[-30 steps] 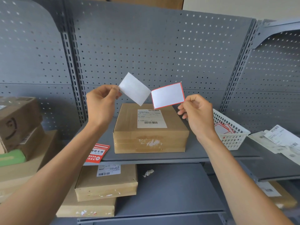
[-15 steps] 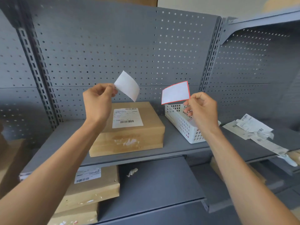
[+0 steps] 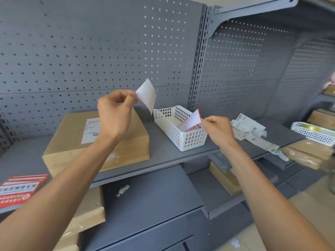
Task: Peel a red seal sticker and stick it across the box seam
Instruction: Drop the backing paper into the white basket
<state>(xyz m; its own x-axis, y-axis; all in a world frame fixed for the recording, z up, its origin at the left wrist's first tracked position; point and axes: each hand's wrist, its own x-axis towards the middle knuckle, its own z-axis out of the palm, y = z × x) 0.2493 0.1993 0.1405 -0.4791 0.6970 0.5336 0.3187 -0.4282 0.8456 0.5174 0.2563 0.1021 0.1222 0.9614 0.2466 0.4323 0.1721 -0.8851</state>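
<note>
My left hand [image 3: 116, 115] pinches a white sheet [image 3: 146, 96] by one corner, held up above the right end of the brown cardboard box [image 3: 72, 142]. The box lies flat on the grey shelf [image 3: 163, 153] and carries a white shipping label [image 3: 90, 129]. My right hand [image 3: 218, 130] pinches a white sheet with a red edge [image 3: 194, 119], its lower part inside the white plastic basket [image 3: 190, 140]. I cannot tell which sheet is sticker and which is backing. A red seal sticker [image 3: 20, 189] lies at the shelf's front left.
Red-edged papers lie in the basket. Crumpled label strips [image 3: 248, 127] lie on the shelf to the right, and a second white basket [image 3: 311, 133] stands at the far right. More cardboard boxes [image 3: 224, 178] sit on lower shelves. A perforated grey back panel [image 3: 90, 51] closes the rear.
My view has swung right. My right hand has dropped with the red-edged sheet from beside the box down into the white basket. My left hand still holds the white sheet up.
</note>
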